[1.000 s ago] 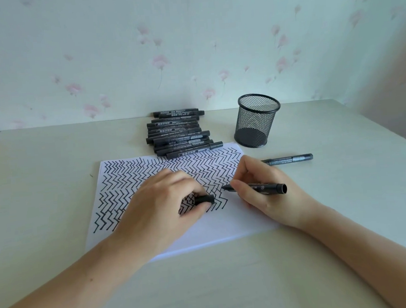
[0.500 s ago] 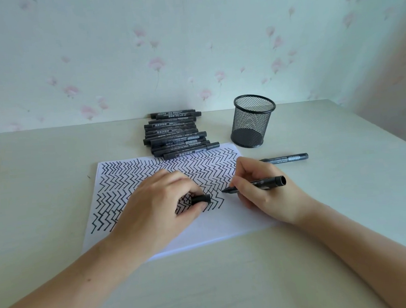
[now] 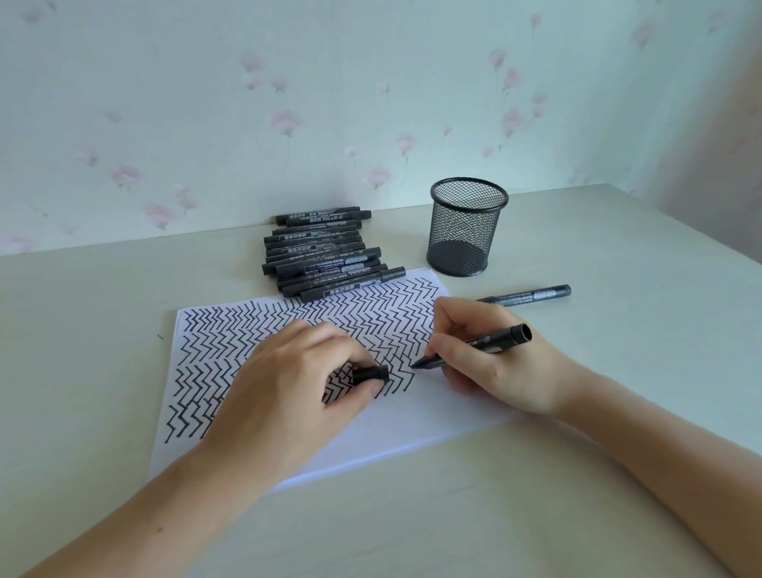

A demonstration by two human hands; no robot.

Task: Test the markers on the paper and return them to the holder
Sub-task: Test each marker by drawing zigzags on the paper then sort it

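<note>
A white paper [image 3: 426,422] covered with black zigzag lines lies in front of me. My right hand [image 3: 499,366] grips an uncapped black marker [image 3: 492,339], its tip on the paper just right of the last zigzag row. My left hand [image 3: 295,386] rests on the paper and pinches the marker's black cap [image 3: 370,375]. A pile of several black markers [image 3: 322,257] lies behind the paper. The black mesh holder [image 3: 468,227] stands upright at the back right, with nothing visible inside it. One capped marker [image 3: 530,296] lies on the table right of the paper.
The pale table [image 3: 77,335] meets a flowered wall behind. Its right edge runs diagonally at the far right.
My right hand has tilted the marker up slightly and the tip has shifted a little along the bottom zigzag row. My left hand has stayed put with the cap.
</note>
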